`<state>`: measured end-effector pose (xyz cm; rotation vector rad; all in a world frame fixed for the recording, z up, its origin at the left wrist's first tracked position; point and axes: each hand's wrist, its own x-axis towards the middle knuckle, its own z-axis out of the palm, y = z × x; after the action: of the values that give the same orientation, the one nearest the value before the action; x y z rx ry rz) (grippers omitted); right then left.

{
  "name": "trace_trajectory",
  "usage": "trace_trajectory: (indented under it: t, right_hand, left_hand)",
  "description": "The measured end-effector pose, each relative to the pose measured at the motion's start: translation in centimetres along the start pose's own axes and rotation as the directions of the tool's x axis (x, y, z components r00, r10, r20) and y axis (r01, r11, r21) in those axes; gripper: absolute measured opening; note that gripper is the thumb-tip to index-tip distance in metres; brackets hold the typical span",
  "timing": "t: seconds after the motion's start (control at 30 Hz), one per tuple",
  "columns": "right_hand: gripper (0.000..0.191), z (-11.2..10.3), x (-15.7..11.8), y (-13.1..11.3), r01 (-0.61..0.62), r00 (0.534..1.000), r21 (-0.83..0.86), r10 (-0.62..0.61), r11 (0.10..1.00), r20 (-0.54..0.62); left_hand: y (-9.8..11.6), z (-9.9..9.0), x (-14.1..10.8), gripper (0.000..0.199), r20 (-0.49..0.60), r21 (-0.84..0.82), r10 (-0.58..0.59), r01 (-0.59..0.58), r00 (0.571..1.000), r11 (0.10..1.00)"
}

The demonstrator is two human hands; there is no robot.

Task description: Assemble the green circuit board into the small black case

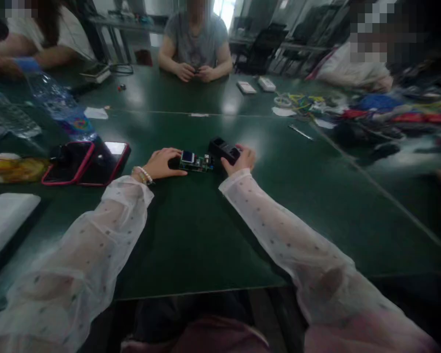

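A small green circuit board (198, 163) with a little square screen lies at the middle of the dark green table (206, 235). My left hand (161, 164) grips its left end between thumb and fingers. Just right of the board is a black box-shaped housing (224, 149), tilted slightly, with dark openings in its upper face. Fingers and thumb of my right hand (241, 159) close round the housing's right end. Board and housing are very near each other; whether they touch is hard to tell.
Two red-edged phones (105, 164), plastic bottles (61, 105), a yellow packet (14, 168) and a white device (9, 220) lie left. Tangled cables (305, 103) and a thin metal tool (300, 132) are at right. Several people sit around the table.
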<state>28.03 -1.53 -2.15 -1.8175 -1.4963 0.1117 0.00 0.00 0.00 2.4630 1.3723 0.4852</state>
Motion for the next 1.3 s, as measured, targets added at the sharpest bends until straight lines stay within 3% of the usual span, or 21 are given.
trace_trajectory:
  t: [0.2,0.7,1.07,1.3]
  right_hand:
    - [0.063,0.6,0.4,0.2,-0.022,1.000,0.008,0.022,1.000,0.004]
    - [0.059,1.4,1.7,2.8,0.098,0.993,0.117,-0.104,0.988,0.049]
    - [0.064,0.9,1.2,1.8,0.065,0.995,0.079,-0.071,0.995,0.073]
    - [0.062,1.9,1.6,2.6,0.100,0.991,0.132,-0.111,0.986,0.076]
  left_hand:
    - [-0.3,0.0,0.0,0.064,0.008,-0.010,-0.007,0.007,1.000,1.000]
    - [0.2,-0.5,0.0,0.067,0.042,-0.033,-0.011,0.012,0.999,0.999]
    - [-0.1,-0.4,-0.1,0.066,0.031,-0.015,0.002,-0.002,1.000,1.000]
    - [0.0,-0.6,-0.1,0.067,0.032,-0.015,0.006,-0.006,0.999,1.000]
